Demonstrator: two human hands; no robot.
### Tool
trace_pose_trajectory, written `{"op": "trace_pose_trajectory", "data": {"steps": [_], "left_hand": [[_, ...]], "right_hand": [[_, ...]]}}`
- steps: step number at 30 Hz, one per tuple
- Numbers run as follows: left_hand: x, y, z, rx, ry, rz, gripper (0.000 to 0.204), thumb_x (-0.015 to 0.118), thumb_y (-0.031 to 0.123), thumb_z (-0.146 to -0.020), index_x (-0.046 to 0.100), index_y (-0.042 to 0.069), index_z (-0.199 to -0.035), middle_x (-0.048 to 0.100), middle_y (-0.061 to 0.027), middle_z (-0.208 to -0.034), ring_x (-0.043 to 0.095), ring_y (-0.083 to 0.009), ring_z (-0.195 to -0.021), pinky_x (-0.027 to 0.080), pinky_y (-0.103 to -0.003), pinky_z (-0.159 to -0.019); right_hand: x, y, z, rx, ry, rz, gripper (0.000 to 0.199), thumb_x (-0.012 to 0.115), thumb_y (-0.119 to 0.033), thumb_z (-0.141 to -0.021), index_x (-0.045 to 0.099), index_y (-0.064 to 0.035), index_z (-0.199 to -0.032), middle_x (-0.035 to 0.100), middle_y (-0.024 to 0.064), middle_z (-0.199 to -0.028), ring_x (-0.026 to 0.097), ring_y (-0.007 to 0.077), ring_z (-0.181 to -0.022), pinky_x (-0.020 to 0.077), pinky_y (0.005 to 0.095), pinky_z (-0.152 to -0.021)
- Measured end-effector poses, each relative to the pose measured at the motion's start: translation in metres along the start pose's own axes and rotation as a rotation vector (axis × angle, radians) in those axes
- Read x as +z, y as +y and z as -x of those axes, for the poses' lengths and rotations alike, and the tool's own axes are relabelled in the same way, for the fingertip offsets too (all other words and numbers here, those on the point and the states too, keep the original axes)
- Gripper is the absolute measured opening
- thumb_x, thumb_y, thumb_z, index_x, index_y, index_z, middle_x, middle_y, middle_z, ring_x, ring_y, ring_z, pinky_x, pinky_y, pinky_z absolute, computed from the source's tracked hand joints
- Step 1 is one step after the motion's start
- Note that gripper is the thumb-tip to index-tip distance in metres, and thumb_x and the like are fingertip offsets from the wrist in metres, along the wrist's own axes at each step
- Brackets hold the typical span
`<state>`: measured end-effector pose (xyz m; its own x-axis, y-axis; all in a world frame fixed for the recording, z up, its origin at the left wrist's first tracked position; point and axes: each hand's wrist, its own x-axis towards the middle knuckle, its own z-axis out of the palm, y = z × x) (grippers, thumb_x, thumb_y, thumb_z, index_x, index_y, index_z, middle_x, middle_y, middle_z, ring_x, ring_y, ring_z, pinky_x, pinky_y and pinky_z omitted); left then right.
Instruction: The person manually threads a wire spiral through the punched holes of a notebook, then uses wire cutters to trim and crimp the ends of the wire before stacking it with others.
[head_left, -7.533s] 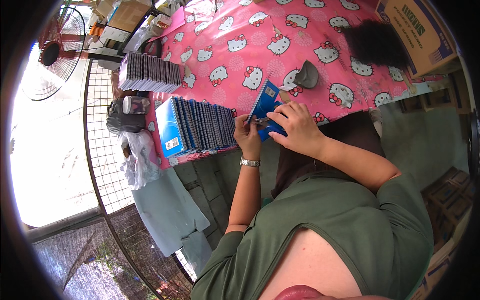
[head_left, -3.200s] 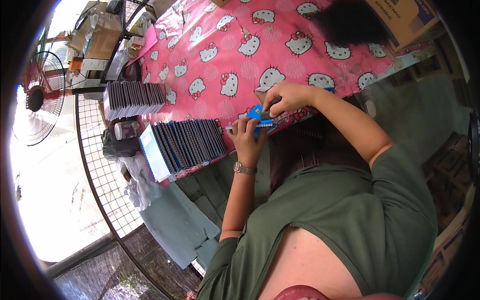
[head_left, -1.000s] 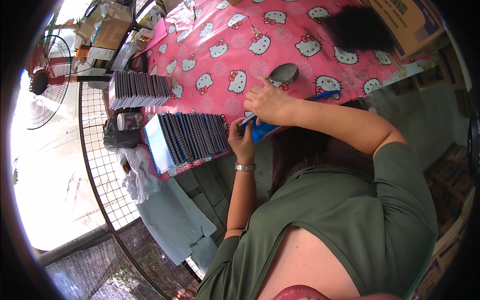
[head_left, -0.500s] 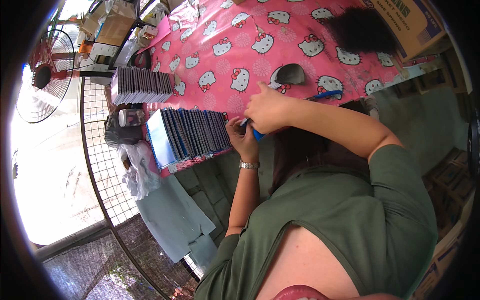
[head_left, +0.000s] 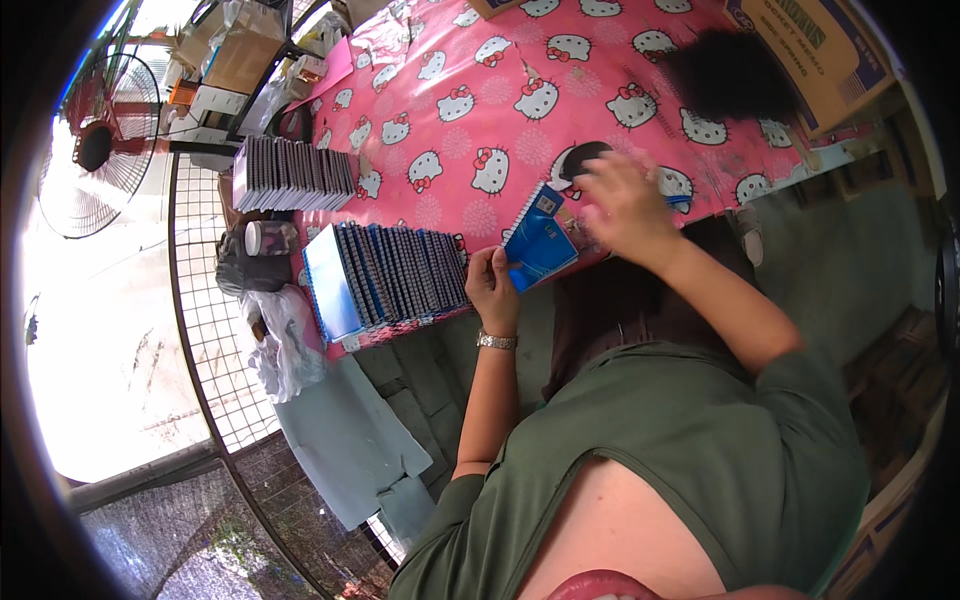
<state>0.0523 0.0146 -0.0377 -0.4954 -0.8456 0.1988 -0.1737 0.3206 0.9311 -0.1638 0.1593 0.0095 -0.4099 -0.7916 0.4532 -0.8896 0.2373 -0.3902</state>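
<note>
My left hand (head_left: 494, 289) pinches a small blue spiral notebook (head_left: 542, 243) by its lower left edge, tilted over the front edge of the table. Its white spiral runs along the upper left side. Just right of the notebook, my right hand (head_left: 630, 208) is raised over the table, its fingers smeared by motion; whether they hold anything does not show. Behind its fingers lies a dark rounded object (head_left: 585, 158), partly covered. To the left of my left hand, a row of several blue spiral notebooks (head_left: 395, 275) stands on edge.
A second row of spiral notebooks (head_left: 292, 174) stands farther back on the pink patterned tablecloth (head_left: 455, 180). A blue-handled item (head_left: 680, 203) lies right of my hand. At the far right are a black bristly mass (head_left: 728, 82) and a cardboard box (head_left: 815, 60). A fan (head_left: 95, 147) stands left.
The blue notebook, mostly hidden before, now shows its cover in my left hand. My right hand has come away from the left hand and moved right.
</note>
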Motion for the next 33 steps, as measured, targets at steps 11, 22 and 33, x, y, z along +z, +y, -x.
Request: {"op": "trace_pose_trajectory", "data": {"steps": [11, 22, 33], "left_hand": [[0.002, -0.009, -0.006, 0.082, 0.052, -0.128, 0.013, 0.063, 0.013, -0.098, 0.059, 0.002, -0.103, 0.063, -0.0086, -0.083, 0.069, -0.0172, -0.065, 0.049, -0.028, -0.059], [-0.003, -0.01, -0.004, 0.168, 0.005, -0.262, 0.012, 0.059, -0.003, -0.091, 0.06, 0.002, -0.102, 0.064, -0.0096, -0.086, 0.063, -0.0164, -0.069, 0.049, -0.029, -0.06], [0.001, -0.015, 0.001, 0.04, 0.049, 0.067, 0.022, 0.06, -0.012, -0.086, 0.065, -0.003, -0.105, 0.068, -0.0084, -0.095, 0.068, -0.0138, -0.088, 0.055, -0.028, -0.072]], "right_hand": [[-0.007, -0.004, 0.059, 0.069, -0.252, -0.292, 0.054, 0.071, -0.027, -0.084, 0.055, -0.0096, -0.133, 0.054, 0.0106, -0.118, 0.051, 0.0303, -0.11, 0.0384, 0.0451, -0.098], [0.01, -0.074, 0.009, -0.085, -0.163, -0.369, 0.046, 0.074, -0.026, -0.08, 0.061, -0.0107, -0.121, 0.052, 0.0084, -0.116, 0.048, 0.0273, -0.112, 0.0338, 0.0443, -0.096], [0.002, -0.083, 0.003, -0.119, -0.2, -0.227, 0.038, 0.073, -0.025, -0.081, 0.065, -0.0097, -0.114, 0.058, 0.0082, -0.105, 0.054, 0.0242, -0.103, 0.0402, 0.0404, -0.089]]}}
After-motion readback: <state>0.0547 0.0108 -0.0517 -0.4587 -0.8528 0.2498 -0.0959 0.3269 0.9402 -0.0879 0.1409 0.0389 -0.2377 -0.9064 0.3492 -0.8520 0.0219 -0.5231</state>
